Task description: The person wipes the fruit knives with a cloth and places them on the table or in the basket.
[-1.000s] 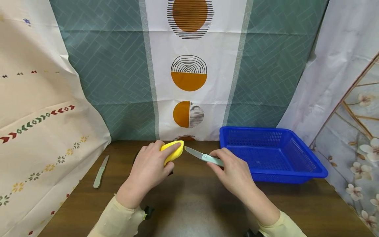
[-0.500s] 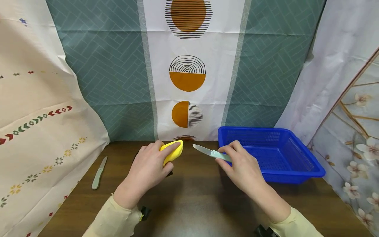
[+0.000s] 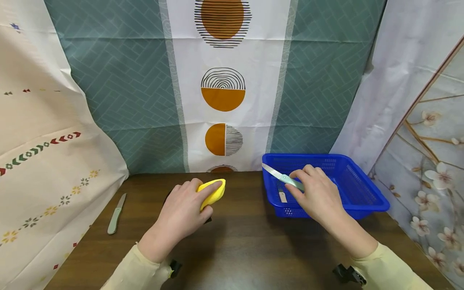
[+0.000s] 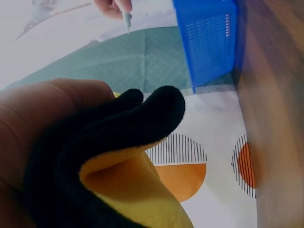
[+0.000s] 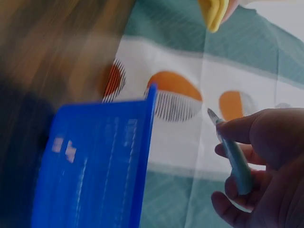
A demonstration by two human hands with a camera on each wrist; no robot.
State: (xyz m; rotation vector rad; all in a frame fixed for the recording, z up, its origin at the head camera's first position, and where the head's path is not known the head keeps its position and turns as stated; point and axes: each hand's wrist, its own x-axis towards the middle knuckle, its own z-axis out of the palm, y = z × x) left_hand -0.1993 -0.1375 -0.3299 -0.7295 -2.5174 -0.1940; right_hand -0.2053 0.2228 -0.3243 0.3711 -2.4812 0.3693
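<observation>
A creased hanging cloth [image 3: 222, 100], teal with a white panel of ochre discs, fills twelve o'clock above the desk [image 3: 246, 241], whose dark wood-grain top is smooth enough that a dropped tool could slide. Taking the middle of that top as the dial's centre, the basket [image 3: 349, 183] sits at two o'clock: blue, glossy, probably plastic, rectangular, with slotted walls. Those slots could snag a blade lowered at a slant.

Both hands are occupied. The left hand [image 3: 183, 205], at ten o'clock, grips a folded cloth; the right hand [image 3: 320, 193], at two o'clock over the basket, pinches a knife by its handle. A grip with the fingertips alone might let the handle roll, and striking the rim would be a likely cause.

The folded cloth [image 3: 213, 198] is bright yellow, with thick black material beside it in the left wrist view; both look soft and matte. Its bulk could hide the fingers from an edge.

The knife [image 3: 284, 178] has a slick pale-green handle and a flat metal blade pointing toward ten o'clock, above the basket's near-left rim. A matching second knife [image 3: 117, 215] lies between nine and ten o'clock, bare-bladed; a sweeping left sleeve could knock it.

Smallest, a pale piece [image 3: 282, 197] shows at the basket's left end, too unclear to identify.
</observation>
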